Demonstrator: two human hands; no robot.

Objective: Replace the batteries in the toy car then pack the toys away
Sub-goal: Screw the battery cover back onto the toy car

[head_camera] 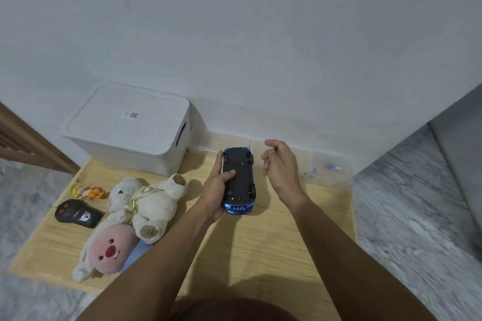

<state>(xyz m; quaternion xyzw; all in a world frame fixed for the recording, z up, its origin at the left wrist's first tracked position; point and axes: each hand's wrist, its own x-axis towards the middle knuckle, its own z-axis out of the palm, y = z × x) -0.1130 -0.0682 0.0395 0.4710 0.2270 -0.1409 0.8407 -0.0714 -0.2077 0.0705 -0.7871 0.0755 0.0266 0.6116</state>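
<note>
Toy car (238, 180) upturned in left hand (217, 190); lidded white storage box (125, 130) beside.

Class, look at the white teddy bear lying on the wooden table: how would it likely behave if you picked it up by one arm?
The white teddy bear looks soft and stuffed, so it would probably sag and dangle rather than stay stiff. It seems light for its size and unlikely to break. Lying sprawled on the wooden table, it probably won't roll if pushed.

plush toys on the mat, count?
2. A white teddy bear lies left of the left hand; a pink-faced plush lies nearer the camera, touching the bear's leg and partly under the left forearm. Any inside the lidded white storage box would be hidden.
</note>
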